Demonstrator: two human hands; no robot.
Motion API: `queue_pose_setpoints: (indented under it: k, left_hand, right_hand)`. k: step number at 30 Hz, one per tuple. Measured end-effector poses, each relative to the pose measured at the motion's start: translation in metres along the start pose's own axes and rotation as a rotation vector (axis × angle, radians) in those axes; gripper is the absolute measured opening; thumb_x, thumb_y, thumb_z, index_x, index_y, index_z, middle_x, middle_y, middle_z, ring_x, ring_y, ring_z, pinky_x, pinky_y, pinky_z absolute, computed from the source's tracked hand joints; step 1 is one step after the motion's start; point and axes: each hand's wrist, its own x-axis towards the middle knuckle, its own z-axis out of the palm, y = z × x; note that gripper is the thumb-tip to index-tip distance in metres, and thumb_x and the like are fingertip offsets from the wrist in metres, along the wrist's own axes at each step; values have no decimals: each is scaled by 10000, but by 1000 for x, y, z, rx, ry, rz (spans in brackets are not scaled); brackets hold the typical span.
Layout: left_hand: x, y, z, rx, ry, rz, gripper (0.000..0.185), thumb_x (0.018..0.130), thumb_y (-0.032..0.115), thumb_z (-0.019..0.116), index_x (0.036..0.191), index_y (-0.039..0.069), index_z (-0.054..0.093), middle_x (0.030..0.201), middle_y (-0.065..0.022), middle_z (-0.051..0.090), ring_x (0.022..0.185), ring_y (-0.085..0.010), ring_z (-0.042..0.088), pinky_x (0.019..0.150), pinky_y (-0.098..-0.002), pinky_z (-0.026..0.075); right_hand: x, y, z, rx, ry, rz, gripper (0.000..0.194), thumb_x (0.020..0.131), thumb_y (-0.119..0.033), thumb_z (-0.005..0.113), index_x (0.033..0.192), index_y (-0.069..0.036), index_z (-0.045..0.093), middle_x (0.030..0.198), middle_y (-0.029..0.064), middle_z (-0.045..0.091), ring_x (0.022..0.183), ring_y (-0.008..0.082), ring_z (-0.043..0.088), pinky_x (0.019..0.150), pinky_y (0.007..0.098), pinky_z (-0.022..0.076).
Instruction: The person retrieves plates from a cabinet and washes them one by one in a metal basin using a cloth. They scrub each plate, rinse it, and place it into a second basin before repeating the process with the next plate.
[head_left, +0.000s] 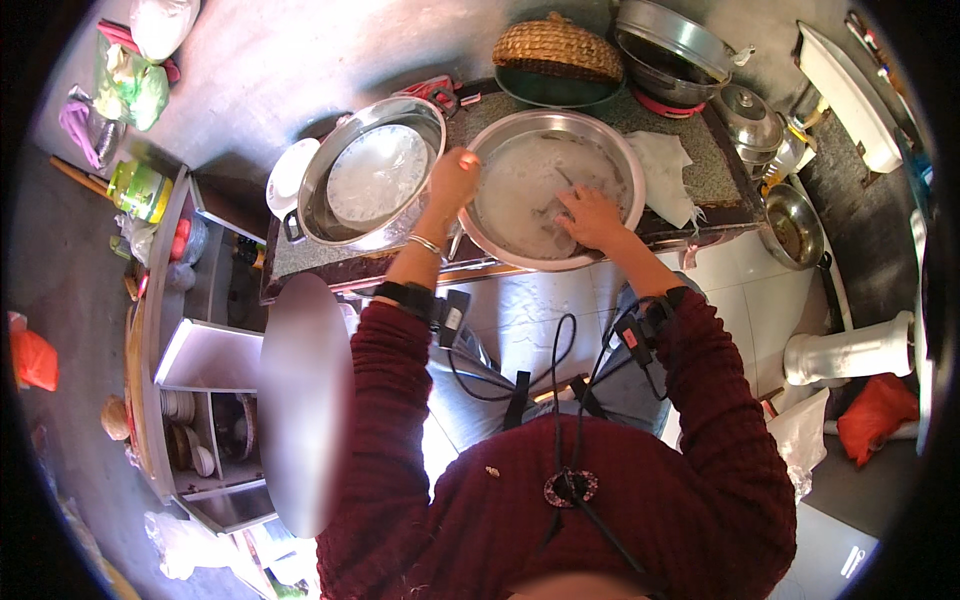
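A wide metal basin (634, 180) of cloudy liquid stands on the stone-topped counter. My right hand (592, 216) dips its fingers into the liquid at the basin's right side, near some submerged pieces I cannot make out; whether it grips anything is hidden. My left hand (455, 178) is curled over the basin's left rim, beside the pot; whether something is inside the fist cannot be told. Left of it sits a two-handled metal pot (311, 191) with a pale round plate or dish (377, 176) inside. A white bowl (289, 176) is behind the pot's left side.
A white cloth (660, 172) lies right of the basin. Behind stand a woven basket (555, 49), stacked metal pans (675, 52) and a lidded pot (746, 120). A frying pan (791, 225) is at the right. An open cabinet (214, 330) with dishes stands left.
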Motion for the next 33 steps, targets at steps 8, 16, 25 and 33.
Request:
queue_pose_setpoints:
  k: [8, 16, 25, 33]
  left_hand:
    - [2, -3, 81, 174, -229, -321, 534, 770, 367, 549, 1095, -53, 499, 1075, -273, 544, 1011, -377, 540, 873, -408, 431]
    - [13, 5, 81, 170, -341, -477, 682, 750, 459, 547, 1180, -60, 445, 1151, -259, 511, 1084, -355, 504, 916, -396, 402]
    - [26, 6, 88, 127, -449, -528, 732, 729, 495, 558, 1163, -88, 467, 1165, -274, 493, 1095, -361, 494, 913, -388, 397]
    - [22, 10, 95, 136, -301, -591, 742, 727, 503, 544, 1204, -56, 438, 1206, -236, 483, 1123, -355, 476, 947, -402, 370]
  right_hand:
    - [12, -10, -8, -189, -350, 118, 666, 670, -410, 658, 1250, -174, 430, 1276, 160, 362, 1184, 363, 336, 890, 577, 344]
    - [28, 7, -1, -156, -410, 133, 672, 646, -353, 698, 1224, -120, 447, 1315, 162, 336, 1228, 351, 298, 904, 601, 315]
    - [22, 13, -5, -206, -319, 130, 583, 670, -275, 666, 1196, -125, 466, 1312, 161, 342, 1235, 328, 292, 914, 600, 290]
    - [20, 18, -5, -140, -187, 49, 627, 701, -233, 629, 1277, -169, 388, 1248, 133, 408, 1179, 315, 349, 911, 587, 292]
